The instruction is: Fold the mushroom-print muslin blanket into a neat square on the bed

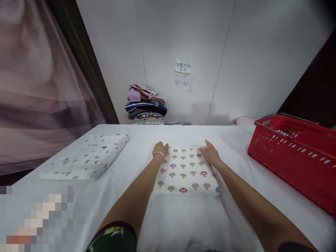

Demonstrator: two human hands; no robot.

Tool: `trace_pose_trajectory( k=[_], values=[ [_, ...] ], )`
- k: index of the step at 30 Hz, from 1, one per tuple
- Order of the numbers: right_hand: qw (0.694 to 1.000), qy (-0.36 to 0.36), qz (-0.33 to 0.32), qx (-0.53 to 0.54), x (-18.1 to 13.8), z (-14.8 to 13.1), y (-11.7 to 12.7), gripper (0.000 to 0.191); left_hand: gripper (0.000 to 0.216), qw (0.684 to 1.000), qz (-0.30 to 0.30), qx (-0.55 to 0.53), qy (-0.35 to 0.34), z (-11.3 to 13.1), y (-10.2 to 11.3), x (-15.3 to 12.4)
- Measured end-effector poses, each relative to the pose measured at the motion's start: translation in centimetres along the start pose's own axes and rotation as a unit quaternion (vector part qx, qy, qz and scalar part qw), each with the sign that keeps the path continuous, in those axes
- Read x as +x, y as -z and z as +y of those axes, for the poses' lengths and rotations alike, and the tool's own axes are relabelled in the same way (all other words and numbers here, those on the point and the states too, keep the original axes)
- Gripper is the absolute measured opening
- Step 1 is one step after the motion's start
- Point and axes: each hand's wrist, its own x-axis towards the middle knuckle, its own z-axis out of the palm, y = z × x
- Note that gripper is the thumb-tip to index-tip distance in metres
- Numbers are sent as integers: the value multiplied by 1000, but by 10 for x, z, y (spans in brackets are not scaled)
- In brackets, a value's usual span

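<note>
A folded white cloth printed with grey and red mushrooms (187, 170) lies flat in the middle of the white table (183, 217). My left hand (160, 148), with a thin bracelet at the wrist, rests at the cloth's far left corner with its fingers curled down on the edge. My right hand (210, 153) lies on the far right corner, fingers stretched and pressed flat on the fabric. Both forearms reach along the cloth's sides.
A second folded white cloth with grey marks (88, 156) lies at the left. A red plastic basket (296, 154) stands at the right edge. A pile of folded clothes (146, 105) sits against the wall, under paper notes (182, 66). A curtain hangs left.
</note>
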Motion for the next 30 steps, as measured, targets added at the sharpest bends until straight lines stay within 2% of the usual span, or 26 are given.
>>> trace_pose_trajectory(
  k=[2, 4, 6, 7, 10, 14, 17, 20, 22, 24, 26, 30],
  values=[
    [991, 110, -26, -68, -17, -13, 1, 60, 50, 997, 33, 7, -70, 1, -4, -14],
    [970, 182, -77, -143, -32, -20, -4, 59, 55, 985, 31, 24, -167, -2, -14, -27],
    [957, 169, -132, -196, -40, -19, -11, 60, 58, 975, -12, 36, -218, -8, -27, -36],
    [954, 149, -151, -214, -42, -16, -15, 62, 58, 975, -34, 38, -218, -12, -32, -38],
    [952, 113, -167, -230, -38, -9, -22, 63, 57, 979, -67, 23, -189, -19, -41, -37],
    [958, 119, -174, -194, -32, -5, -18, 58, 55, 979, -73, -38, -189, -19, -37, -28],
    [977, 104, -143, -121, -38, 0, -8, 53, 51, 980, -63, -83, -168, -25, -28, -31],
    [996, 16, -83, 21, -58, 11, 4, 58, 52, 986, -44, -94, -134, -43, -22, -50],
    [984, -76, -71, 144, -76, 19, 10, 64, 53, 989, -40, -112, -89, -58, -21, -68],
    [956, -148, -65, 245, -95, 23, 14, 70, 54, 989, -42, -140, -36, -69, -21, -85],
    [937, -179, -51, 295, -110, 24, 16, 75, 53, 987, -43, -155, -2, -74, -22, -99],
    [928, -201, -53, 308, -125, 17, 22, 83, 52, 988, -39, -146, 10, -71, -21, -109]
  ],
)
